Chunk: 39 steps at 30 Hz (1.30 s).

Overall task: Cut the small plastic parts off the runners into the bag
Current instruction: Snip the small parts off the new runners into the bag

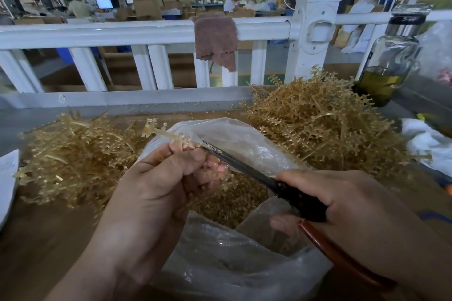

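Your left hand (156, 178) grips the runner (171, 135) above the open bag (244, 144) so clipped parts drop in, while your right hand (342, 193) clasps the scissors (244, 162) at its stem

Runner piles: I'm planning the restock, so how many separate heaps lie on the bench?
2. One runner pile lies left of the bag, the other pile right of it. More could sit outside the view.

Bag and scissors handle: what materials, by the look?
Bag: thin clear plastic film, glossy and crinkled; the cut parts show through it. Scissors: dark metal blades, likely steel; the handle looks coated in smooth reddish-brown plastic or rubber, which one unclear.
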### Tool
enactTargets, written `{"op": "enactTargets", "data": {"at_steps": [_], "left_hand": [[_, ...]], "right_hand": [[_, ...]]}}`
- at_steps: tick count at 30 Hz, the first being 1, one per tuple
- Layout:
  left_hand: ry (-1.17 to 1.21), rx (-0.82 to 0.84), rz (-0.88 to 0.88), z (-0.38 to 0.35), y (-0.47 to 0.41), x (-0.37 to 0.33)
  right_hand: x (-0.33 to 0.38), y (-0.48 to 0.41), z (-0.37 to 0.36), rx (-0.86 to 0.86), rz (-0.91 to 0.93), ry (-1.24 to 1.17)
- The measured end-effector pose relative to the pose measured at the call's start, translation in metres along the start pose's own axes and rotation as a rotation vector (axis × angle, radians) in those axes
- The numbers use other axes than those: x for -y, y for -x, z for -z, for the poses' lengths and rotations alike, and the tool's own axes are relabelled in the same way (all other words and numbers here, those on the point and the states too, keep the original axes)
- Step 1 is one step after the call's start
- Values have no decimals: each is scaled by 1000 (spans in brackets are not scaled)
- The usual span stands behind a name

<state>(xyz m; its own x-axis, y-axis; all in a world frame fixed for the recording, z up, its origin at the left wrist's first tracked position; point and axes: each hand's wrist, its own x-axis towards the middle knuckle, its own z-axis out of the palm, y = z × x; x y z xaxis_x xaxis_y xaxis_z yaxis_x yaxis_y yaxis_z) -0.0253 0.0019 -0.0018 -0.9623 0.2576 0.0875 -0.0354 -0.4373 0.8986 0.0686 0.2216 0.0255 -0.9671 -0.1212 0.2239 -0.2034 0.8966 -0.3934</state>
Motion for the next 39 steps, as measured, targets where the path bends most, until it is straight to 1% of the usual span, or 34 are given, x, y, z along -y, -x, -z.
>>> {"op": "enactTargets", "data": {"at_steps": [3,9,15,18,21,30,35,39], "left_hand": [[3,23,8,3,-1,0],[8,6,24,2,0,0],[46,21,50,1,3,-1],[30,-9,43,0,3,-1],[12,19,47,-1,3,-3],[25,-3,49,-6,6,-4],[23,25,48,-4,5,-4],[39,14,50,-3,5,-3]], "right_hand": [[-1,0,0,-3,12,-23],[-3,1,0,-40,42,-55],[-3,1,1,-33,45,-22],[-1,2,2,-29,44,-14],[0,2,2,-30,39,-4],[0,1,1,-32,42,-4],[-1,0,0,-24,57,7],[-2,0,0,-36,55,-2]]}}
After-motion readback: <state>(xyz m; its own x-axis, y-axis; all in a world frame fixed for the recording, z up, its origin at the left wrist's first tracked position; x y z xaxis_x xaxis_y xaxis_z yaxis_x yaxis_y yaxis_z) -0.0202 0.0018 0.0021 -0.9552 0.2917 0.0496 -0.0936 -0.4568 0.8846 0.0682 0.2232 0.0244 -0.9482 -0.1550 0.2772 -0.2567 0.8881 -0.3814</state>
